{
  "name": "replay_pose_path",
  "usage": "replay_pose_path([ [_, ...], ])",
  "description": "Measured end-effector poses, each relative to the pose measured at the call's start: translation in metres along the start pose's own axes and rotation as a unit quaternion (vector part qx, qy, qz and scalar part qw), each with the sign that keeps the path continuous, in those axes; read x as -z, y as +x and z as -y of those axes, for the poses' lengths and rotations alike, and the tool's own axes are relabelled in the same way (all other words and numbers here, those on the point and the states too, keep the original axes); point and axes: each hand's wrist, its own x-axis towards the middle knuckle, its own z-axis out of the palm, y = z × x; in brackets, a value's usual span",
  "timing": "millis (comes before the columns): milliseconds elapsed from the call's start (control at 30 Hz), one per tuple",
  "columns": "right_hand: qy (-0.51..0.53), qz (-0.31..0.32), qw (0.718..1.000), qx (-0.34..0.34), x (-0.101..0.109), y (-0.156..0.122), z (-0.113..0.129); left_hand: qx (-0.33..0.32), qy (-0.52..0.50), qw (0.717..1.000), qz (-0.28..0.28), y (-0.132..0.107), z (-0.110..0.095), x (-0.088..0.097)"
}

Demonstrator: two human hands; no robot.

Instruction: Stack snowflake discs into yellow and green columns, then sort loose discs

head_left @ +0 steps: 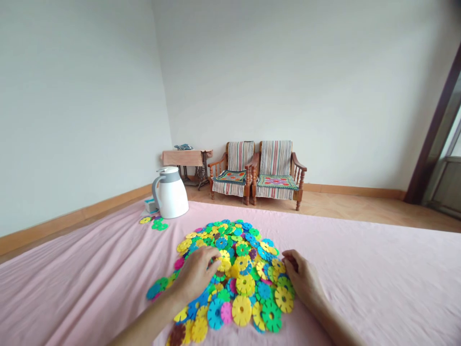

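A heap of notched plastic snowflake discs (245, 284) in yellow, green, blue, pink and brown lies on a pink cloth (378, 269). My left hand (197, 271) is over the heap's left side, thumb and fingers closed at the edge of a yellow snowflake disc (224, 264). At the right edge of the heap is my right hand (304, 278), its fingers curled inward beside another yellow disc (278, 265). Whatever the right fingertips may hold is hidden from view.
A white jug with a grey handle (173, 197) stands at the far left of the cloth, near a small box (151, 205) and a few loose discs (159, 224). Beyond are two wooden armchairs (275, 166) and a covered sewing table (183, 157) along the wall.
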Motion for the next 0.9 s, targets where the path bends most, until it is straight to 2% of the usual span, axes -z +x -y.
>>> replay_pose_path([
  [100, 0.002, -0.003, 1.000, 0.003, 0.001, 0.000, 0.002, 0.065, -0.022, 0.997, -0.042, 0.001, 0.025, 0.007],
  [233, 0.005, -0.001, 1.000, 0.006, 0.001, 0.000, 0.000, 0.114, -0.028, 0.989, -0.093, 0.011, 0.065, 0.017],
  [367, 0.011, -0.002, 1.000, 0.006, -0.001, 0.000, -0.001, 0.197, -0.034, 0.978, -0.064, 0.026, 0.100, 0.017],
  [467, 0.008, -0.001, 1.000, 0.013, 0.000, 0.000, 0.001, 0.218, -0.052, 0.974, -0.032, 0.031, 0.108, 0.007],
  [600, 0.001, 0.013, 1.000, 0.024, 0.001, -0.003, 0.007, 0.176, -0.128, 0.976, 0.009, 0.026, 0.090, 0.000],
  [700, 0.029, 0.039, 0.998, 0.035, -0.001, -0.010, 0.021, 0.124, -0.236, 0.963, 0.038, 0.021, 0.063, 0.010],
  [767, 0.071, 0.069, 0.994, 0.049, -0.004, -0.017, 0.035, 0.082, -0.256, 0.962, 0.056, 0.019, 0.040, 0.018],
  [833, 0.133, 0.108, 0.983, 0.064, -0.007, -0.023, 0.049, 0.054, -0.239, 0.969, 0.028, 0.017, 0.014, 0.022],
  [900, 0.181, 0.115, 0.974, 0.074, -0.008, -0.024, 0.057, 0.015, -0.219, 0.976, -0.012, 0.012, -0.014, 0.018],
])
